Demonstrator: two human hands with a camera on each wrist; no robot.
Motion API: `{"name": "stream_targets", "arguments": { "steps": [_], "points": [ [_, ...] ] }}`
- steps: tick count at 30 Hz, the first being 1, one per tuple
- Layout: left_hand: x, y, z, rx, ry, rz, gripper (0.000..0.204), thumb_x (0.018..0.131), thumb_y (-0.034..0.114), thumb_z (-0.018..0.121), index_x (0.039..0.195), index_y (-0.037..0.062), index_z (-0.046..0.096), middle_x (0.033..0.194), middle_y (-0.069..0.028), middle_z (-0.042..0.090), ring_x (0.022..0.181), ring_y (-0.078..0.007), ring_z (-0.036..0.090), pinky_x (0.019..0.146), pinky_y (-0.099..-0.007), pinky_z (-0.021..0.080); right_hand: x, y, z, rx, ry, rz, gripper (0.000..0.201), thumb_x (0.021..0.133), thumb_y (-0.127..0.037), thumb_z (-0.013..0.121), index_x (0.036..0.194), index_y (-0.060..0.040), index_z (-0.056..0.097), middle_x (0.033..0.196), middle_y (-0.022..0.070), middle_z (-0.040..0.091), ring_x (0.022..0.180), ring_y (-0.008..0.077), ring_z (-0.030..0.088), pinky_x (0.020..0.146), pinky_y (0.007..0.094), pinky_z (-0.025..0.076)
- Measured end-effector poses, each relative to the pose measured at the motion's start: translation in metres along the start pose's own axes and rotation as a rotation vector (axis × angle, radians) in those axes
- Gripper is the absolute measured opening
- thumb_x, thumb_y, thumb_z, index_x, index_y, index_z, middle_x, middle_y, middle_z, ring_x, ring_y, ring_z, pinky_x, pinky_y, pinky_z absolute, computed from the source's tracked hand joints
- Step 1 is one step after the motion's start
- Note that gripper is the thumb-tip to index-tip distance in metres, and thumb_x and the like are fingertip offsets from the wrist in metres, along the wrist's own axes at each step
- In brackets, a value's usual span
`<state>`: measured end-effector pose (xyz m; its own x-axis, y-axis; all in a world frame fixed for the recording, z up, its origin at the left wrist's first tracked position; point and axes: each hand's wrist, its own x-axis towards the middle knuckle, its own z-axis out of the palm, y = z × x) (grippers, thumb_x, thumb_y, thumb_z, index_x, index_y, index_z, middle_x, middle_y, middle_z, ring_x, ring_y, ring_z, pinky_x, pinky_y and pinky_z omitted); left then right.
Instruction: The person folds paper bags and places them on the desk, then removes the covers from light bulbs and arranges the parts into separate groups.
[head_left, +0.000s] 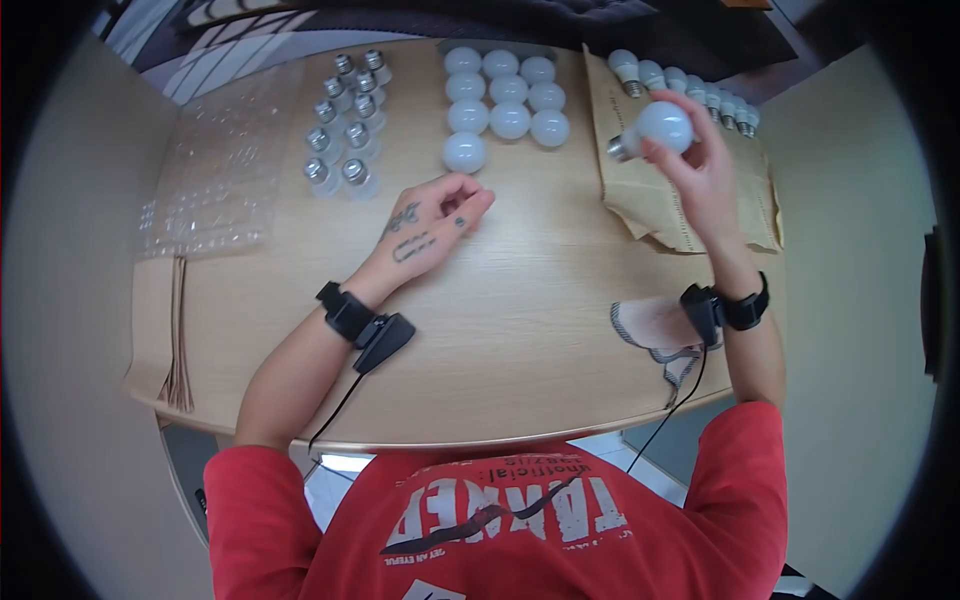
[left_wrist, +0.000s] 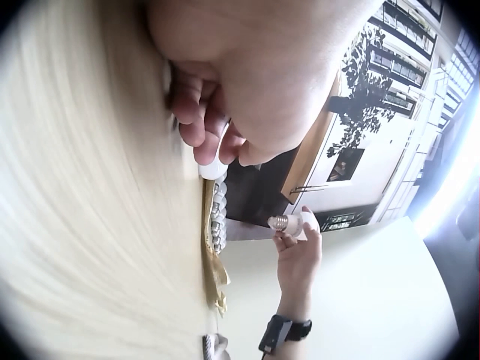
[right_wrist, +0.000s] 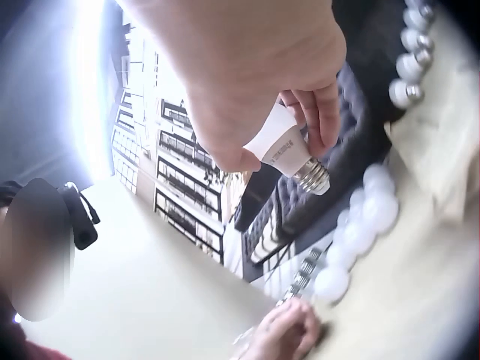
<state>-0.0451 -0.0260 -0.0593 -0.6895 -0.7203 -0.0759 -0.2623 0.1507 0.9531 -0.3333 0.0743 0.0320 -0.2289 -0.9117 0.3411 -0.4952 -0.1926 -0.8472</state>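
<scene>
My right hand grips a white light bulb by its round globe, raised over the brown paper. The bulb's metal screw base points left in the head view; the right wrist view shows printing beside the base. My left hand is at the middle of the table, holding nothing, its fingers loosely curled. Just beyond it are several white globe bulbs grouped in columns. Along the far edge of the paper, more bulbs lie in a row, metal bases toward me.
At the left, several bulbs stand with screw bases up, in two columns. Clear plastic trays lie beside them, with folded brown cardboard nearer me. A pale cloth lies by my right wrist. Panels border both sides of the table.
</scene>
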Motion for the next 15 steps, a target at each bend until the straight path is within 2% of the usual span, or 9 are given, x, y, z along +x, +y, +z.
{"name": "stream_targets", "arguments": {
  "steps": [3,6,8,11,15],
  "points": [
    [-0.003,0.001,0.0,-0.11,-0.012,-0.002,0.031,0.106,0.034,0.05,0.108,0.0056,0.063,0.08,-0.0003,0.062,0.07,-0.0055,0.055,0.062,-0.0211,0.044,-0.019,-0.007,0.056,0.158,-0.098,0.124,0.045,0.09,-0.015,0.074,0.129,-0.0045,0.053,0.114,0.006,0.061,0.096,0.0128,0.063,0.081,0.0258,0.052],
    [-0.005,0.003,-0.002,-0.252,-0.011,-0.007,0.041,0.109,0.042,0.04,0.118,0.0067,0.058,0.083,-0.0025,0.063,0.069,-0.006,0.055,0.059,-0.02,0.043,-0.033,-0.002,0.099,0.402,-0.103,0.189,0.044,0.091,-0.014,0.073,0.127,-0.0028,0.05,0.113,0.006,0.061,0.099,0.0118,0.062,0.083,0.0255,0.051],
    [-0.004,-0.001,0.0,-0.348,0.002,0.016,0.046,0.109,0.046,0.035,0.122,0.0069,0.055,0.086,-0.0038,0.063,0.068,-0.0065,0.055,0.057,-0.0197,0.043,-0.037,-0.004,0.112,0.392,-0.129,0.211,0.047,0.092,-0.016,0.074,0.129,-0.0023,0.048,0.116,0.0068,0.059,0.101,0.0119,0.061,0.085,0.0262,0.05],
    [-0.006,0.003,0.001,-0.461,-0.001,0.021,0.046,0.109,0.047,0.036,0.124,0.0067,0.054,0.088,-0.0036,0.061,0.067,-0.0075,0.055,0.056,-0.0207,0.043,-0.046,0.003,0.126,0.424,-0.144,0.198,0.051,0.092,-0.017,0.075,0.131,-0.0031,0.045,0.119,0.0077,0.057,0.102,0.0125,0.061,0.084,0.0267,0.05],
    [-0.007,0.004,0.002,-0.443,-0.013,0.008,0.042,0.108,0.045,0.041,0.122,0.0068,0.053,0.086,-0.0025,0.058,0.066,-0.008,0.055,0.054,-0.0208,0.042,-0.055,0.009,0.132,0.526,-0.174,0.231,0.055,0.093,-0.016,0.074,0.134,-0.004,0.04,0.122,0.0086,0.054,0.103,0.0135,0.061,0.084,0.0276,0.051]
  ]
}}
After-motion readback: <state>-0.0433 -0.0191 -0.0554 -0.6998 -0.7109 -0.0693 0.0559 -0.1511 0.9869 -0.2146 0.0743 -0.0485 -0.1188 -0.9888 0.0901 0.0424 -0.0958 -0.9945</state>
